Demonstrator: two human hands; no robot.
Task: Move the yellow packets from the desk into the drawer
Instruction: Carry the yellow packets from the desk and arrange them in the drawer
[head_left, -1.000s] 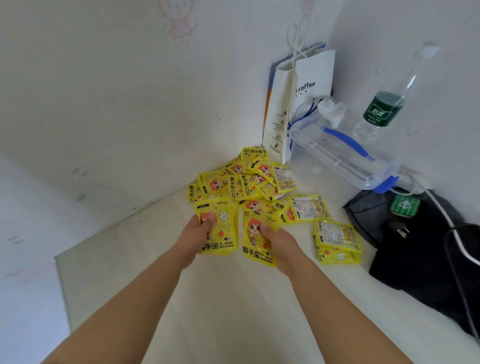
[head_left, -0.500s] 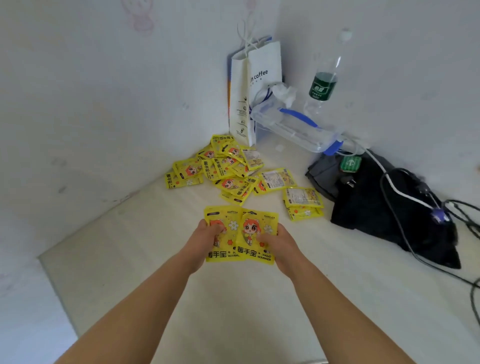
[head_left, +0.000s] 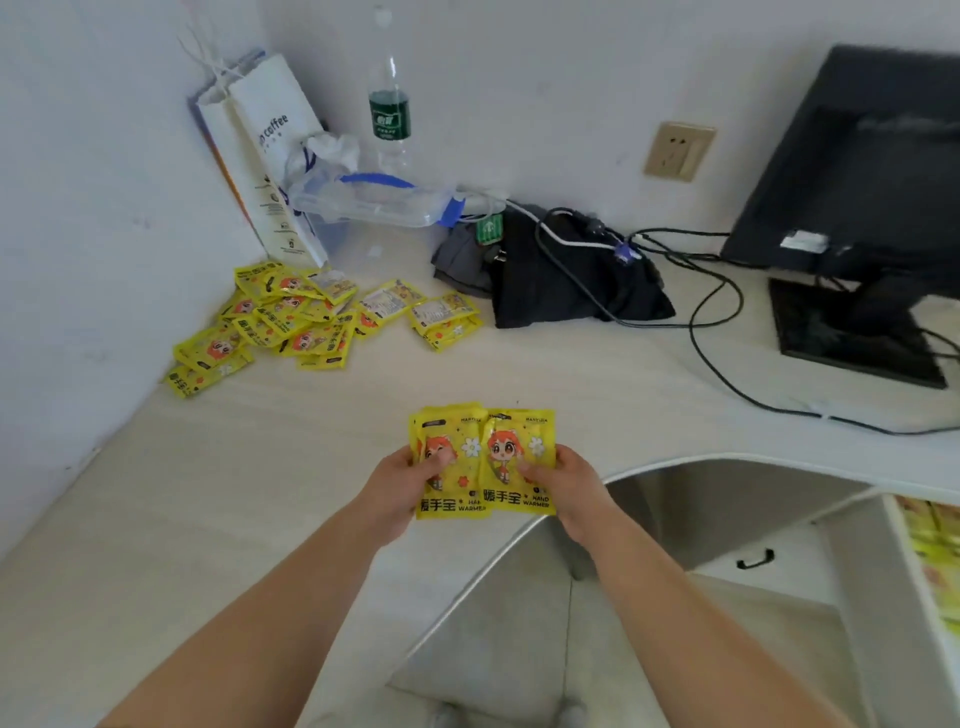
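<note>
Both hands are up over the desk edge, each clamped on its share of yellow packets: the left hand (head_left: 400, 480) pinches the left-hand bunch (head_left: 447, 462) with thumb on top, the right hand (head_left: 566, 483) grips the other bunch (head_left: 519, 460), the two overlapping in the middle. Risk here: each hand seems to hold several slick sachets by one edge, so a loose pinch could let the lower ones slide out and drop past the desk's curved edge to the floor. The open drawer (head_left: 930, 571) sits low at the right, already showing yellow inside, so that's the likely reach. Plenty left: a heap of packets (head_left: 291, 317) lies in the far corner. The pale desk (head_left: 260, 467) also carries a paper bag (head_left: 265, 150), a water bottle (head_left: 389, 104), a dark cloth (head_left: 566, 280) with cables, and a monitor (head_left: 872, 171).
</note>
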